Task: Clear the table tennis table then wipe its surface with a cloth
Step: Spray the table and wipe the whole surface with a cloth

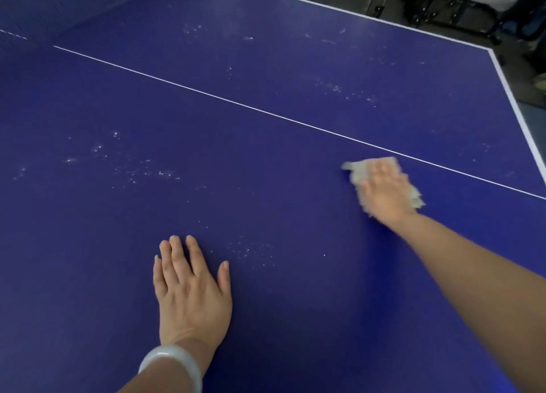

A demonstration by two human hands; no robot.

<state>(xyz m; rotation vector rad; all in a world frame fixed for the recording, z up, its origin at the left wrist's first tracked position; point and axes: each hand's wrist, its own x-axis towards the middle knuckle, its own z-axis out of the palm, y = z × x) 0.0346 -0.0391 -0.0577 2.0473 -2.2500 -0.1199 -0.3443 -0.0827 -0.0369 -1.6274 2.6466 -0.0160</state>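
While your right hand [384, 190] presses the pale cloth [362, 171] flat near the centre line w/ straight fingers and your left hand [192, 292] rests open on the blue table tennis table [266, 162], you could miss the white specks [133, 168] far left if strokes stay short.

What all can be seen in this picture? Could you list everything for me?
table tennis table: one, blue with white lines, fills the view
net: one, dark with a white top band, far left corner
white specks: many, scattered in patches over the table
cloth: one, pale, blurred, on the table under the right hand
gym equipment: several dark frames, on the floor beyond the table
bangle: one, pale, on the left wrist
left hand: flat on the table, near
right hand: presses the cloth
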